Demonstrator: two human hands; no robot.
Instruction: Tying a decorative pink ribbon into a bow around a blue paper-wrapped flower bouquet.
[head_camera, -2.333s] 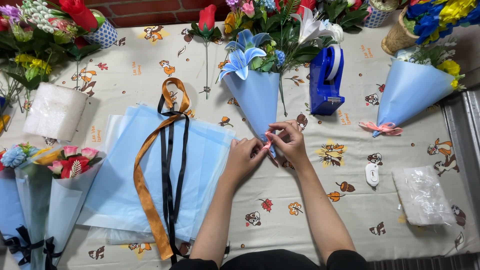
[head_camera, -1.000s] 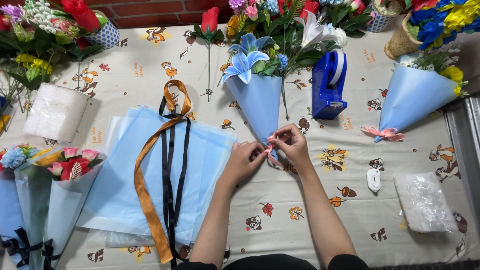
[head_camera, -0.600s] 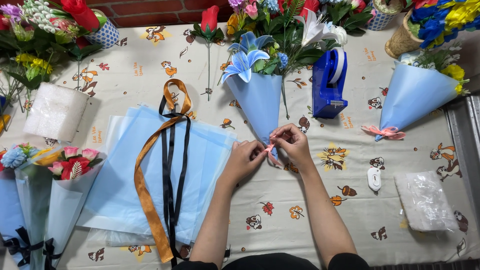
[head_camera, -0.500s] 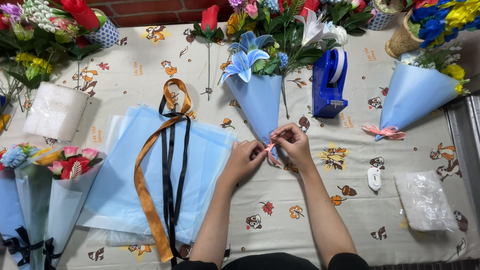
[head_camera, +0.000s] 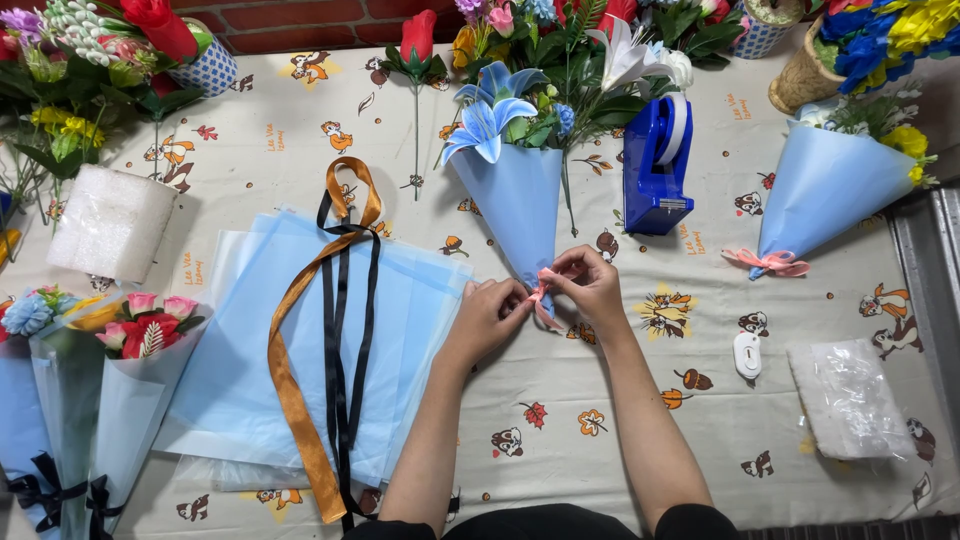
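Leftmost, two wrapped bouquets (head_camera: 95, 390) lie at the table edge, tied low with black bows, and above them sits a white foam block (head_camera: 110, 222). Next comes a stack of pale blue sheets (head_camera: 300, 370) spread flat on the patterned cloth (head_camera: 560, 420), with an orange ribbon (head_camera: 290, 380) and a black ribbon (head_camera: 340, 350) laid lengthwise across it. Just right of the stack, the left hand (head_camera: 487, 318) and right hand (head_camera: 590, 285) meet, fingertips together, both pinched on a pink ribbon (head_camera: 542, 296) at the narrow bottom tip of a blue cone (head_camera: 520, 215). The cone lies near the middle of the table, tip toward the person, its wide mouth holding a blue lily (head_camera: 487, 115) and other flowers. A single red flower (head_camera: 417, 40) lies just left of it. To the cone's right stands a blue tape dispenser (head_camera: 655, 165), close beside but apart. Below that, a small white object (head_camera: 747, 355) rests on the cloth; its kind I cannot tell. Farther right lies a second cone (head_camera: 825, 190), already tied with a pink bow (head_camera: 770, 262), and near the right edge a clear plastic bag (head_camera: 850, 400).
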